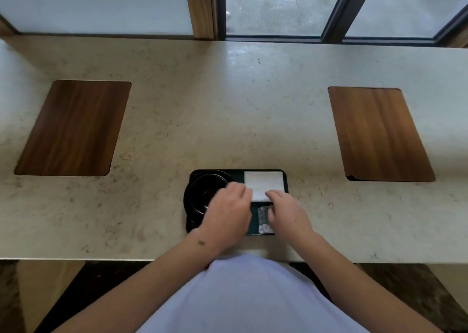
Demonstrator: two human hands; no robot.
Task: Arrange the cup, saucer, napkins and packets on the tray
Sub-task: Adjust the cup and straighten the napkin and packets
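A black tray [285, 180] lies at the near middle of the counter. On its left side stands a black cup [206, 188] on a black saucer [188, 201]. White napkins [263, 183] lie flat in the tray's far right part. Silvery packets [263, 218] lie in the near right part, partly hidden. My left hand [228, 211] rests over the cup's near right side, fingertips at the napkins' near left corner. My right hand [288, 213] covers the packets' right side, with its fingertips on the napkins' near edge. Whether either hand grips anything is unclear.
The pale stone counter [228, 117] has two dark wooden inlays, one at the left [73, 127] and one at the right [377, 132]. Windows with dark frames run behind the counter. The counter's near edge is just below the tray.
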